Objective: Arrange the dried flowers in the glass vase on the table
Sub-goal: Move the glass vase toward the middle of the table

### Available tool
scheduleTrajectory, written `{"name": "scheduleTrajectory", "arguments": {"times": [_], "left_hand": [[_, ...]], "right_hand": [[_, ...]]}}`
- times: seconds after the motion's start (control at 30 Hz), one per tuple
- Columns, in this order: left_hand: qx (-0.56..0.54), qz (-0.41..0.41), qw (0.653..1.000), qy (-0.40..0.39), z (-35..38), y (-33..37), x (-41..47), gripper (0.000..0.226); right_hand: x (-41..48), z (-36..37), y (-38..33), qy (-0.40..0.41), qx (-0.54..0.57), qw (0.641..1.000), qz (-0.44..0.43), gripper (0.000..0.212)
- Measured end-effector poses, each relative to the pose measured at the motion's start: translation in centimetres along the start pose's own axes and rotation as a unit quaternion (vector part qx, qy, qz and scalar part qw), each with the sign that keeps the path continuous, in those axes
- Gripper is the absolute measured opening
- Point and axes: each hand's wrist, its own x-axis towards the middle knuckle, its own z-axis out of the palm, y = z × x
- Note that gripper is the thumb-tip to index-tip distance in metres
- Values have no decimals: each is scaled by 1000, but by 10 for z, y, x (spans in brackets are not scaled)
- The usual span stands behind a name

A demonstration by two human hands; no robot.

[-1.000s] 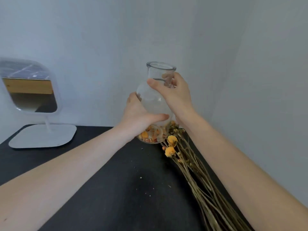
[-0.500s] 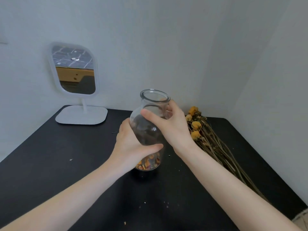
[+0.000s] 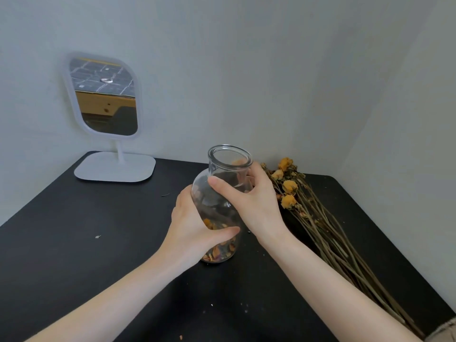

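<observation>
A clear glass vase [image 3: 228, 160] with a wide round mouth stands upright on the black table [image 3: 81, 238], with dried petals lying in its bottom. My left hand [image 3: 195, 228] wraps its lower body from the left. My right hand [image 3: 249, 201] grips its shoulder and neck from the right. A bunch of dried flowers [image 3: 288, 187] with orange-yellow heads and long tan stems lies flat on the table to the right of the vase, heads toward the wall.
A white standing mirror [image 3: 103, 97] on a flat base sits at the table's back left. Grey walls close the back and right sides. Small crumbs of petals speckle the tabletop. A scrap of woven cloth [image 3: 444, 332] shows at the lower right corner.
Both hands have brought the vase down from the air and toward me; it now rests on the table. The view has tilted down, showing more of the table.
</observation>
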Motion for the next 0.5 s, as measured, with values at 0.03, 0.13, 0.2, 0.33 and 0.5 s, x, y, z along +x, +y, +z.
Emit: {"name": "scheduleTrajectory", "arguments": {"times": [0.03, 0.13, 0.2, 0.33, 0.5], "left_hand": [[4, 2, 1000, 1, 0, 0, 0, 101], [5, 6, 1000, 5, 1, 0, -1, 101], [0, 12, 1000, 10, 1, 1, -3, 100], [-38, 22, 999, 14, 0, 1, -11, 102], [-19, 122, 985, 118, 2, 6, -51, 85]], "right_hand": [[0, 0, 0, -2, 0, 1000, 1, 53], [0, 0, 0, -6, 4, 1000, 2, 53], [0, 0, -1, -10, 8, 1000, 2, 54], [0, -1, -2, -24, 6, 1000, 11, 58], [-1, -23, 0, -53, -7, 998, 21, 69]]}}
